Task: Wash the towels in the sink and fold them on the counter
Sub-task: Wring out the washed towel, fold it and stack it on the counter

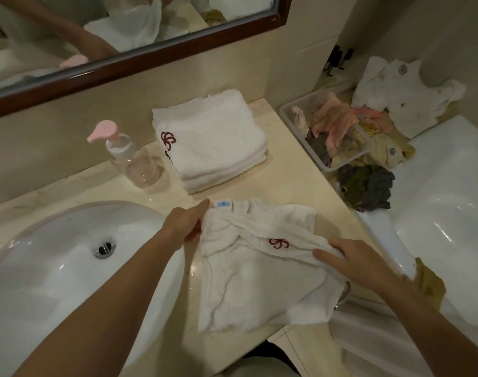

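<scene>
The white oval basin [55, 268] lies at my left, drained, so washing looks done for this piece. Behind it stands a clear pump bottle with a pink head [129, 156], no label readable. My left hand [187, 224] pinches the far left corner of the white terry towel [254, 281] spread on the cream marble counter [295, 180]; my right hand [357, 261] curls round a fold at its right edge, pulling it taut to square it up. Its maroon flower logo [278, 242] matches the folded white stack [213, 140] behind; a small blue tag's [223, 204] print is probably too blurred to read. Far right, a clear plastic tub [314, 148] holds unwashed cloths.
</scene>
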A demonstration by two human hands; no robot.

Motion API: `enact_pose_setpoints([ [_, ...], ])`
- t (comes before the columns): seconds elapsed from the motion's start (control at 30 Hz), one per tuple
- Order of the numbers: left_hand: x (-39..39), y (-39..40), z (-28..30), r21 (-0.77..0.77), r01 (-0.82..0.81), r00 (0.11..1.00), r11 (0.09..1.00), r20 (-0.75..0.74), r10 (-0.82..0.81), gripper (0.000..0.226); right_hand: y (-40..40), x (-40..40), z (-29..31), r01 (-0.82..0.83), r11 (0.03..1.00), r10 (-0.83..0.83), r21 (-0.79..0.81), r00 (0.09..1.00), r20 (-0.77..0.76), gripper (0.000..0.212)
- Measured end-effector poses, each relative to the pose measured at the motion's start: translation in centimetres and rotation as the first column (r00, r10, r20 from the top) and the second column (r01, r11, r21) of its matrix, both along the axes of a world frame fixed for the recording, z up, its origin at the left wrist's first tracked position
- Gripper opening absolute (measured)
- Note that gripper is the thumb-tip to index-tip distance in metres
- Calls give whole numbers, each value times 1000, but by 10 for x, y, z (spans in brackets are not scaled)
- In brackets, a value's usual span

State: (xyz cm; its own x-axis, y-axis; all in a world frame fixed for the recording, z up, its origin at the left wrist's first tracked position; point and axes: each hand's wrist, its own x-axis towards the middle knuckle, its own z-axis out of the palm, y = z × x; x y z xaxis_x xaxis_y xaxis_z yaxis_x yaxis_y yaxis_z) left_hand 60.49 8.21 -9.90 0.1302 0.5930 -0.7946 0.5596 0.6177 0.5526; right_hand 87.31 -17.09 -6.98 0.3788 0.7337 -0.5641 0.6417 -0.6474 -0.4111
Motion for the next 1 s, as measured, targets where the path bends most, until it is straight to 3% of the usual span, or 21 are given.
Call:
enact_pose_setpoints([
  [0.13,6,4,-4,-12,72,995,997,-62,-73,35,-2,-1,0,19,1000,-19,5,999,-29,106],
  [0.2,5,3,-5,-56,102,995,993,14,-102,22,-3,0,1,26,1000,-26,3,999,-43,105],
  [0.33,-1,-3,-4,115,167,978,979,108,-179,7,-5,1,2,38,999,-37,27,998,-47,103],
  [0.47,6,-1,-7,199,146,980,969,108,-170,6,-5,2,0,35,999,-34,33,998,-52,103],
  [0.57,19,4,-11,285,164,984,944,21,-177,22,-4,3,0,30,999,-28,33,998,-61,106],
  [0.63,25,6,-13,384,273,962,882,-126,-242,21,-5,3,0,31,999,-30,28,998,-61,110],
  [0.77,27,15,-17,336,548,821,766,-390,-417,12,-6,4,-1,41,998,-39,45,997,-61,105],
  [0.93,28,22,-12,383,695,716,608,-437,-544,5,-6,4,-4,40,998,-36,58,997,-71,77],
  [1.0,28,21,-14,437,675,737,594,-421,-529,4,-6,6,-5,38,998,-34,55,997,-73,84],
])
